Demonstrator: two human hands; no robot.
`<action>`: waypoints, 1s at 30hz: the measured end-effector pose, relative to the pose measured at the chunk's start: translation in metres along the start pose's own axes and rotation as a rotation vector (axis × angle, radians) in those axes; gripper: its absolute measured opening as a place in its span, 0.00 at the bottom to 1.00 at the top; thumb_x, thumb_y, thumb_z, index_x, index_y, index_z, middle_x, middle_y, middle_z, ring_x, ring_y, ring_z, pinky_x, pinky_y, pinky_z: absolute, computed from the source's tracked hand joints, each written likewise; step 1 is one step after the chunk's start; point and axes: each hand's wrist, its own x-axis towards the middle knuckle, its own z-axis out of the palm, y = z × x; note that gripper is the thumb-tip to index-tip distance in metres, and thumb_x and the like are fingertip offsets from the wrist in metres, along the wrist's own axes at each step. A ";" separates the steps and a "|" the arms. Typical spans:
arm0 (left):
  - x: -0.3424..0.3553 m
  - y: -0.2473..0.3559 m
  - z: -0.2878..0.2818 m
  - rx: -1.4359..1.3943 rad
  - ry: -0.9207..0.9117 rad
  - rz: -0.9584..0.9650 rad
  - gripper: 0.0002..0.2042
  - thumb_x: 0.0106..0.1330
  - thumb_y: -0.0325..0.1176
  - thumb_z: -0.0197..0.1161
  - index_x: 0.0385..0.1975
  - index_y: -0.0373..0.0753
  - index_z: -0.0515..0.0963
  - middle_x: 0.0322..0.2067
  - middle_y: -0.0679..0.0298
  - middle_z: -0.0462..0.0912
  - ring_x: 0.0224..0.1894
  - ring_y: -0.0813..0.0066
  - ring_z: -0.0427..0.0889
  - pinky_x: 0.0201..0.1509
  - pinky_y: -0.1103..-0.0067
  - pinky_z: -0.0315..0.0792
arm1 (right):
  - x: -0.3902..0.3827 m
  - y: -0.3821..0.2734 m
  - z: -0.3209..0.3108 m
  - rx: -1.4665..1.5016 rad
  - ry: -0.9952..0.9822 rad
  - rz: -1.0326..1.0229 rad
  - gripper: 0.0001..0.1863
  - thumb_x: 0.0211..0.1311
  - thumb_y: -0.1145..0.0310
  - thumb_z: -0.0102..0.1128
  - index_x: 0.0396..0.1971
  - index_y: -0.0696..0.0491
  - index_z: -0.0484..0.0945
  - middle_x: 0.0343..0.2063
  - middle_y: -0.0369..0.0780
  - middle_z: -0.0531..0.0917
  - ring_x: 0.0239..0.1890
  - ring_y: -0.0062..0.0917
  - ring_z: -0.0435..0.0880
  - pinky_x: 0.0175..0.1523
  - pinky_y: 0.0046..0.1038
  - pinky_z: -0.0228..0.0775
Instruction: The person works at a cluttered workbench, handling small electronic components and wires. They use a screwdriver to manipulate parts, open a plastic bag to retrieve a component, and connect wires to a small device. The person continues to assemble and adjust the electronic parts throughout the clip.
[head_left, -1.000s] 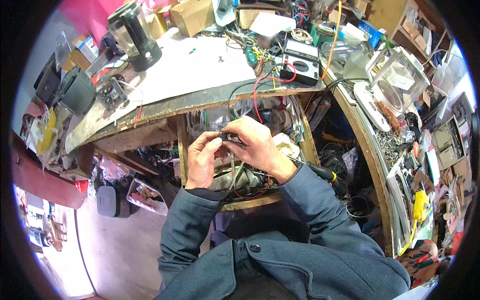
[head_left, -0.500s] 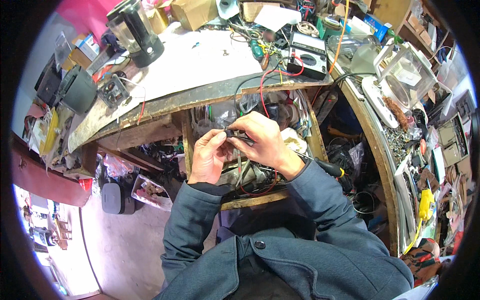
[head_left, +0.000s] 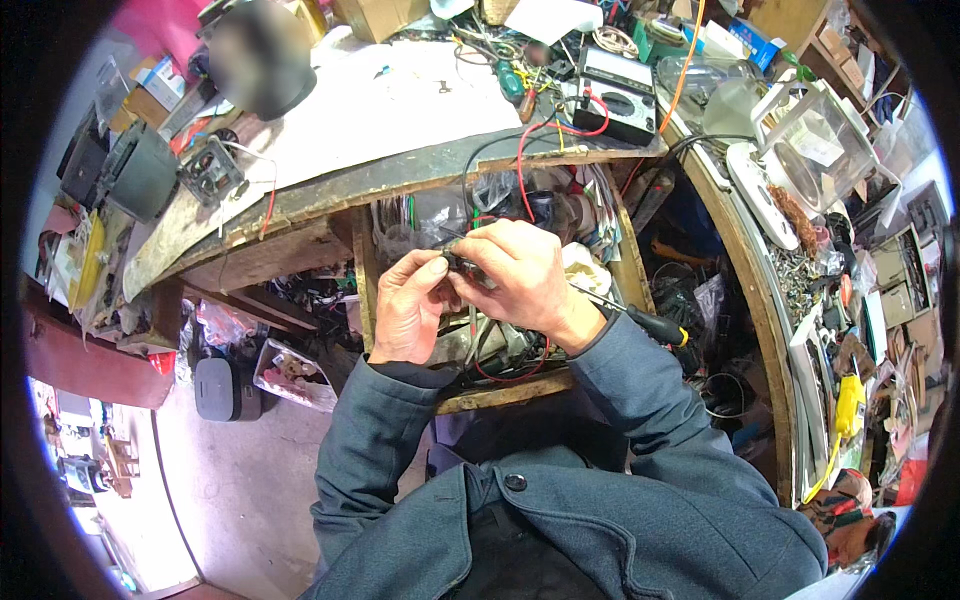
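Both hands meet above an open wooden drawer (head_left: 500, 392). My left hand (head_left: 408, 310) pinches a small dark part (head_left: 447, 262) between thumb and fingertips. My right hand (head_left: 522, 278) has its fingers curled against the same part; they cover most of it, so its kind cannot be made out. A screwdriver (head_left: 658, 327) with a black and yellow handle juts out to the right from beside my right wrist. Whether the right hand holds it or it rests on the drawer, I cannot tell. A red test lead (head_left: 522, 185) hangs from the bench into the drawer, behind the hands.
An analog multimeter (head_left: 615, 103) lies on the bench by a green-handled tool (head_left: 510, 80). White paper (head_left: 400, 110) covers the bench top. To the left are a small motor-like unit (head_left: 212, 172) and a dark container (head_left: 142, 172). Clutter and a yellow tool (head_left: 850, 405) line the right side.
The view has shifted slightly. Both hands stay together over the drawer, with the left fingers and thumb moved a little around the small dark part.
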 end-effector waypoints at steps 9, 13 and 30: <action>0.001 -0.002 0.002 -0.020 0.032 0.000 0.04 0.70 0.31 0.62 0.38 0.39 0.81 0.32 0.66 0.85 0.30 0.79 0.81 0.34 0.81 0.73 | 0.000 0.008 -0.002 0.117 -0.091 0.088 0.15 0.46 0.70 0.73 0.36 0.55 0.81 0.32 0.41 0.83 0.32 0.36 0.85 0.35 0.32 0.79; 0.003 -0.002 -0.007 0.007 0.067 0.034 0.04 0.69 0.31 0.64 0.38 0.39 0.82 0.30 0.69 0.84 0.29 0.82 0.79 0.34 0.82 0.73 | -0.002 0.010 -0.001 0.189 -0.124 0.128 0.13 0.49 0.75 0.72 0.36 0.57 0.81 0.32 0.42 0.83 0.33 0.38 0.85 0.36 0.32 0.79; -0.001 0.001 -0.002 0.027 0.080 -0.016 0.03 0.67 0.31 0.66 0.36 0.40 0.82 0.28 0.68 0.84 0.27 0.81 0.79 0.32 0.82 0.73 | -0.004 0.004 0.007 0.083 -0.054 0.105 0.13 0.46 0.69 0.72 0.33 0.54 0.80 0.25 0.40 0.79 0.26 0.36 0.82 0.30 0.33 0.75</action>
